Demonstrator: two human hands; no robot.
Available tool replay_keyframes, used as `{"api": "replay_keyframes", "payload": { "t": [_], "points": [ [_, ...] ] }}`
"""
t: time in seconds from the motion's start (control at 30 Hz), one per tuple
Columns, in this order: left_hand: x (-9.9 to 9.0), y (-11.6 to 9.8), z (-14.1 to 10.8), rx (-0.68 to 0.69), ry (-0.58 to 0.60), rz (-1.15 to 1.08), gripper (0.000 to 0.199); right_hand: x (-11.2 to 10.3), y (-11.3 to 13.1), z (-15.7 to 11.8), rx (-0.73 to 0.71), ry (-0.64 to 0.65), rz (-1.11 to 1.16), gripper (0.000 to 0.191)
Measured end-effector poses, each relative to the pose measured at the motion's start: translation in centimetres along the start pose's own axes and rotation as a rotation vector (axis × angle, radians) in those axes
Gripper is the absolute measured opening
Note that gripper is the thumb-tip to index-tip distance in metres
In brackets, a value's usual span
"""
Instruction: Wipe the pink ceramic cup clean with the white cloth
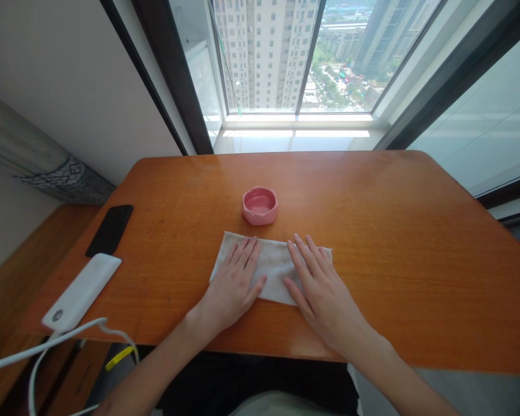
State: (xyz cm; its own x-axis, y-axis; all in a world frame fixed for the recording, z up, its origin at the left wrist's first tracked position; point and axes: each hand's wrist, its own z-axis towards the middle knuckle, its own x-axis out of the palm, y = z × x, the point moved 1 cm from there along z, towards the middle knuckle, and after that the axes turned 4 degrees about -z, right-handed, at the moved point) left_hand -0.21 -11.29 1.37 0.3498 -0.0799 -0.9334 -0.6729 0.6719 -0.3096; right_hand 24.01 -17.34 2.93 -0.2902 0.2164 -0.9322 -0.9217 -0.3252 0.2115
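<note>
A white cloth [274, 267] lies flat, folded into a rough rectangle, on the wooden table [407, 248] near its front edge. My left hand [234, 283] rests palm down on the cloth's left part, fingers stretched forward and thumb apart. On the right part lies my right hand [320, 289], palm down too, with its fingers spread. Between the hands the middle of the cloth shows. Just beyond the cloth stands a pink faceted bowl [260, 206], touched by neither hand. What lies under my palms is hidden.
At the table's left side lie a black phone [110, 230] and a white power bank [82, 293]. White cables [43, 348] run from the power bank past my left forearm. A window [297, 122] is behind the table's far edge, and a curtain [47, 156] hangs at the left.
</note>
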Motion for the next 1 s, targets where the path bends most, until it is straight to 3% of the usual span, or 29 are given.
{"api": "replay_keyframes", "payload": {
  "t": [0.13,0.23,0.6,0.73,0.8,0.87,1.0],
  "points": [
    [0.7,1.7,-0.5,-0.054,0.069,0.065,0.084,1.9,-1.4,-1.2,-0.025,0.076,-0.089,0.087],
    [0.1,2.4,-0.9,-0.055,0.082,0.059,0.088,2.0,-2.6,-2.0,-0.020,0.096,-0.107,0.088],
    [-1.4,5.7,-4.1,-0.193,-0.031,0.095,0.084,1.7,-2.9,-2.6,-0.014,0.089,-0.067,0.086],
    [-3.1,4.9,-5.8,-0.101,-0.159,0.050,0.059,0.2,-2.3,-3.1,0.059,-0.036,0.061,0.069],
    [-3.8,4.7,-6.7,0.019,-0.127,-0.030,0.044,-0.9,-1.4,-3.4,0.068,-0.141,0.177,0.058],
    [-4.3,4.7,-7.3,0.044,-0.130,-0.048,0.030,-1.8,0.0,-3.7,0.043,-0.216,0.289,0.049],
    [-4.5,4.1,-8.1,0.068,-0.206,0.004,0.016,-2.0,3.9,-3.9,-0.062,-0.162,0.451,0.046]
  ]
}}
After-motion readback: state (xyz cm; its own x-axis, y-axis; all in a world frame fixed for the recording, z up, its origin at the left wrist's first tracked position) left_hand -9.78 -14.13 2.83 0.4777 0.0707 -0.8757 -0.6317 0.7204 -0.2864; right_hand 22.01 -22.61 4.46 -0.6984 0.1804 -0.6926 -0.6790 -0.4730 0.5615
